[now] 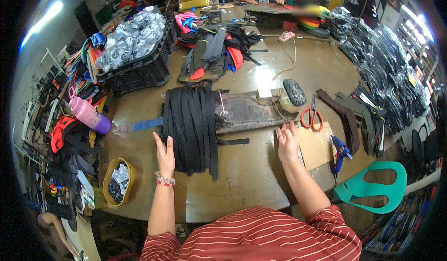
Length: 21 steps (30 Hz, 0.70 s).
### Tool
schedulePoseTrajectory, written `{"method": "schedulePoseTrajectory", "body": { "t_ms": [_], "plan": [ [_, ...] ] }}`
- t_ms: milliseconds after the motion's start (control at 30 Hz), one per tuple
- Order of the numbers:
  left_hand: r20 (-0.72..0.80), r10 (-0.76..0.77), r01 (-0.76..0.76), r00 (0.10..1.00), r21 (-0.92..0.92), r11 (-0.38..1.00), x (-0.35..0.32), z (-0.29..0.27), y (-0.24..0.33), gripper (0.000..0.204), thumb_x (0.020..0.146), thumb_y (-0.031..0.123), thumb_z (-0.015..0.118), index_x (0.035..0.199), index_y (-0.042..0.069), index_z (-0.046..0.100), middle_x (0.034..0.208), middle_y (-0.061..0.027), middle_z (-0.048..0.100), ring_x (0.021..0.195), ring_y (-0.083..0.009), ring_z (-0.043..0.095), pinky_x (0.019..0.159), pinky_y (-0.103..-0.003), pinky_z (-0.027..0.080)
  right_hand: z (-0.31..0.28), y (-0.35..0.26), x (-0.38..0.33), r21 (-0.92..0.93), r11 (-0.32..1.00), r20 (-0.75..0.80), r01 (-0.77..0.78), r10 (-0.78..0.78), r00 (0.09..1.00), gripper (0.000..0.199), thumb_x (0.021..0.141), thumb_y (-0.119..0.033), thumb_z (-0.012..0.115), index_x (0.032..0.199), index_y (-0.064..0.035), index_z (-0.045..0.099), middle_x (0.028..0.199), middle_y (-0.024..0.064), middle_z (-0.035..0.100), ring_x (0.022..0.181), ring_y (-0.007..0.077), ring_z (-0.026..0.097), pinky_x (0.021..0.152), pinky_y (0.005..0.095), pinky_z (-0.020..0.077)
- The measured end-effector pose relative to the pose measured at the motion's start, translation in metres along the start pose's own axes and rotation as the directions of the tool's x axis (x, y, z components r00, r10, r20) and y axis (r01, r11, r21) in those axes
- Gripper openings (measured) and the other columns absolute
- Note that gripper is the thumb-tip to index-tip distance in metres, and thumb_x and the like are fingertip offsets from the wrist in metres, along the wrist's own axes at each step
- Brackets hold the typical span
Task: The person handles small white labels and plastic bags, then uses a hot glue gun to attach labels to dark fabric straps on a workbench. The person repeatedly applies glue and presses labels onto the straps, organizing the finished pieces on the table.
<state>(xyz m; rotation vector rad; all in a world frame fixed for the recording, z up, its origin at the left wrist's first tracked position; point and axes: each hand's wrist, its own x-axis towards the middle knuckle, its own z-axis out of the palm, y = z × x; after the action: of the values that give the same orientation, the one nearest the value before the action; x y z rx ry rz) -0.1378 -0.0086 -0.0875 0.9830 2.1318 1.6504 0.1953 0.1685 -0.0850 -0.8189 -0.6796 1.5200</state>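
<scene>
From the head view, a pile of black straps (191,128) lies flat in the middle of the table (247,177). The left hand (165,154) is open, fingers straight, touching the pile's left edge. The right hand (287,142) is open too, holding nothing, resting on the table near the red scissors (312,117). The straps look soft, floppy and light. They may slide apart, so grab the bunch from both sides.

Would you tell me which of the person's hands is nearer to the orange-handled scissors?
Right. The right hand rests on the table just left of the scissors; the left hand lies far off, beyond the black straps.
</scene>
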Motion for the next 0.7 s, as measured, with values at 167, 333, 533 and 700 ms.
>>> {"method": "schedulePoseTrajectory", "body": {
  "t_ms": [167,333,533,700],
  "plan": [
    [0.036,0.015,-0.018,0.999,0.092,0.996,0.057,0.024,0.003,0.085,0.093,0.049,0.049,0.146,-0.006,0.011,0.149,-0.0287,0.019,0.14,-0.0357,0.021,0.113,-0.036,0.018,0.005,0.01,0.059,-0.023,1.0,0.021,0.015,-0.014,1.0,0.072,0.088,-0.004,0.052,0.146,0.0045,0.011,0.149,0.0182,0.023,0.136,0.0268,0.03,0.107,0.037,0.0334],
    [-0.002,0.028,-0.027,1.0,0.165,0.986,0.103,0.056,0.003,0.089,0.091,0.053,0.049,0.144,-0.009,0.013,0.149,-0.029,0.022,0.139,-0.0365,0.023,0.113,-0.036,0.019,0.025,0.014,0.119,-0.126,0.992,0.026,0.012,-0.009,1.0,0.071,0.088,-0.006,0.054,0.146,0.0042,0.015,0.141,0.0139,0.037,0.126,0.0231,0.041,0.102,0.0369,0.037],
    [0.061,0.018,-0.007,0.998,-0.172,0.985,0.123,0.066,0.0,0.083,0.093,0.044,0.053,0.146,-0.006,0.012,0.153,-0.0228,0.015,0.142,-0.027,0.018,0.114,-0.032,0.016,0.057,-0.018,0.138,-0.603,0.776,0.111,0.186,-0.149,0.983,0.053,0.088,-0.008,0.054,0.136,0.0055,0.038,0.126,0.0145,0.055,0.114,0.0224,0.054,0.097,0.0355,0.0429],
    [0.116,0.051,0.029,0.992,-0.601,0.799,0.124,0.044,-0.028,0.066,0.1,0.037,0.041,0.15,0.01,0.008,0.154,-0.0171,0.016,0.143,-0.0248,0.015,0.116,-0.039,0.013,0.103,0.006,0.189,-0.684,-0.105,0.719,0.722,-0.27,0.641,0.039,0.088,-0.012,0.044,0.12,0.0076,0.053,0.121,0.0258,0.056,0.115,0.0356,0.054,0.098,0.041,0.0418]
  ]
}}
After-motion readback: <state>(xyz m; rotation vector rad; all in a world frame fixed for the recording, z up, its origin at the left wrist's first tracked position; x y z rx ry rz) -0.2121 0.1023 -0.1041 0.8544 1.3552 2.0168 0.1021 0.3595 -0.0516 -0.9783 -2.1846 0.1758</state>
